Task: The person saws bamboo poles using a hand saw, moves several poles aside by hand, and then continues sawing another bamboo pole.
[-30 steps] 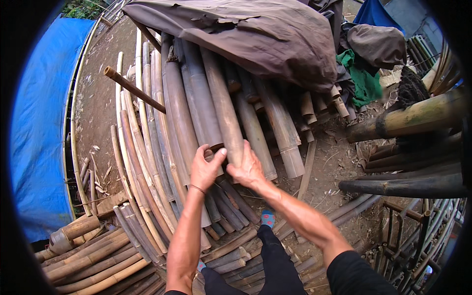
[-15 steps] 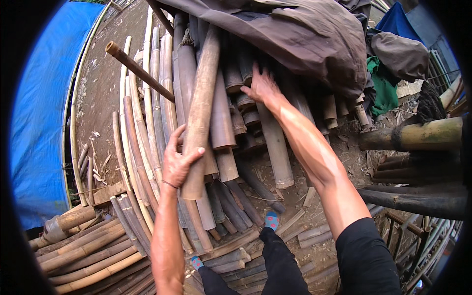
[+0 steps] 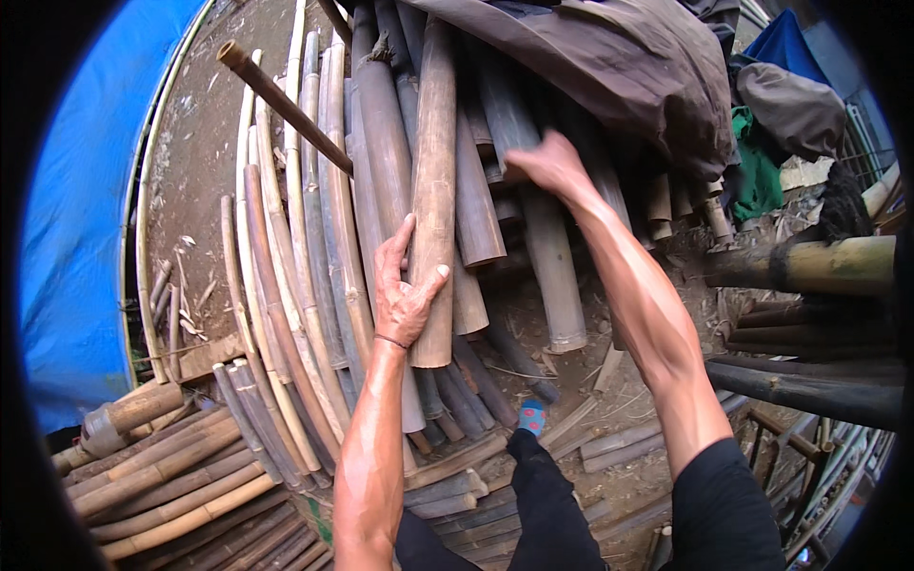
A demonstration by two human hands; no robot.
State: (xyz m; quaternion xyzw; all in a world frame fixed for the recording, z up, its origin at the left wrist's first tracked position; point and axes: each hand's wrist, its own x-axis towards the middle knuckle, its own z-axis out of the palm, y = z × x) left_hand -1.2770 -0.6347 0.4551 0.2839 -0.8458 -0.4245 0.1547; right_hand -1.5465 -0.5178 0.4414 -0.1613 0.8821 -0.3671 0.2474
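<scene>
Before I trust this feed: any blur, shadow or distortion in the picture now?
Head view: right hand motion-blurred, left hand sharper; head view: deep shadow beneath the brown tarp; head view: bamboo poles at left look bowed, likely by the fisheye lens.

A tan bamboo pole [image 3: 434, 209] lies left of a greyish pole [image 3: 550, 266].

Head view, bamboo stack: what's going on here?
A person's left hand is against the left side of a pale bamboo pole, thumb over its front. The right hand is at a darker pole near the brown cover; blur hides whether it grips. Both poles lie among others in the stack.
</scene>
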